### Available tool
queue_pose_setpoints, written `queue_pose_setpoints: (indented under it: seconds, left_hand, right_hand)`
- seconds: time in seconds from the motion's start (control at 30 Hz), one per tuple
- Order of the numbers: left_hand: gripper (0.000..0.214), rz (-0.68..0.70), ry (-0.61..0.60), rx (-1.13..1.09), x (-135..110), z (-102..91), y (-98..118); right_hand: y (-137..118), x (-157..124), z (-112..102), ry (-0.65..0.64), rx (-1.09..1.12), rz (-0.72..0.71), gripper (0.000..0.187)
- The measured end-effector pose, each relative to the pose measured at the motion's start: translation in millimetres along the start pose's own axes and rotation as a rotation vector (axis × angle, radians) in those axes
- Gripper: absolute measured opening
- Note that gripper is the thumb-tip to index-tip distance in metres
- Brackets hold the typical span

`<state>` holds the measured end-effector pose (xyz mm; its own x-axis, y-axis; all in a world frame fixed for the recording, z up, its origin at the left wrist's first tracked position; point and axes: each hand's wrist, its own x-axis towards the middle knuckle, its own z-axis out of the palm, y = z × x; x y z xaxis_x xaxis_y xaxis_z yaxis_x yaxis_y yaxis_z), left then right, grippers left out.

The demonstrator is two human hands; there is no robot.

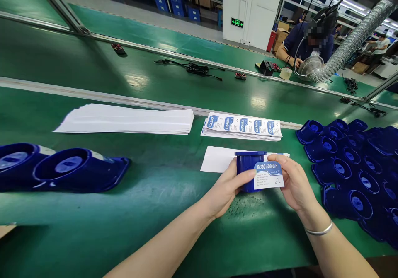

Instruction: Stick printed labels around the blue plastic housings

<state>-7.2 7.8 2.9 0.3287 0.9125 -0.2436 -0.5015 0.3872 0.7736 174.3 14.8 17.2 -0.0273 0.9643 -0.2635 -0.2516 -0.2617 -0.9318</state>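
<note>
A blue plastic housing (248,162) is gripped by my left hand (228,187) from the left side, just above the green table. On its near face sits a blue-and-white label (269,175) reading DCS2Q-5000L/H. My right hand (294,182) has its thumb and fingers closed on the label's right edge, against the housing. Under the housing lies a white backing strip (217,158). A silver bracelet (320,230) circles my right wrist.
A stack of printed label sheets (244,125) and a fan of white strips (130,119) lie beyond. Several blue housings (348,166) are piled at right, two more (62,168) at left. Across the green conveyor (93,71) a person (307,42) works near a silver duct.
</note>
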Motion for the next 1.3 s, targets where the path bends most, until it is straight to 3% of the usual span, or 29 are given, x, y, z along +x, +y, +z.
queue_pose_setpoints:
  seconds: [0.2,0.4,0.47,0.63,0.77,0.87,1.13,1.2,1.3]
  left_hand:
    - [0.072,0.046,-0.057,0.134,1.5,-1.2,0.2]
    - [0.068,0.041,-0.059,0.159,2.0,-1.1,0.1]
    - [0.065,0.028,-0.038,0.158,2.0,-1.3,-0.4]
    - [0.063,-0.003,-0.015,0.166,2.9,-1.7,0.1]
    - [0.064,-0.035,-0.045,0.181,1.7,-1.8,4.5]
    - [0.063,-0.057,-0.075,0.180,-0.1,-1.3,6.9]
    - [0.064,-0.088,-0.102,0.137,0.6,-0.2,8.9]
    - [0.065,-0.094,-0.129,0.128,0.9,-0.9,8.9]
    - [0.064,-0.046,-0.209,0.106,0.7,-1.7,8.6]
  right_hand:
    - [-1.3,1.6,0.1,-0.087,-0.020,0.024,0.032]
    - [6.0,1.8,-1.7,-0.104,-0.127,-0.048,0.029]
    - [7.6,-0.5,-2.7,-0.050,-0.290,-0.171,0.027]
    - [5.5,-11.9,1.7,0.071,-0.716,-0.640,0.017]
    - [3.1,-18.3,7.0,0.060,-0.746,-0.885,0.009]
    - [2.3,-20.3,7.7,0.031,-0.741,-0.988,0.011]
    - [-0.2,-26.1,5.1,-0.038,-0.691,-1.058,0.020]
    - [0.1,-24.9,3.0,-0.010,-0.669,-1.017,0.019]
    - [2.3,-20.5,-2.0,0.020,-0.593,-0.844,0.012]
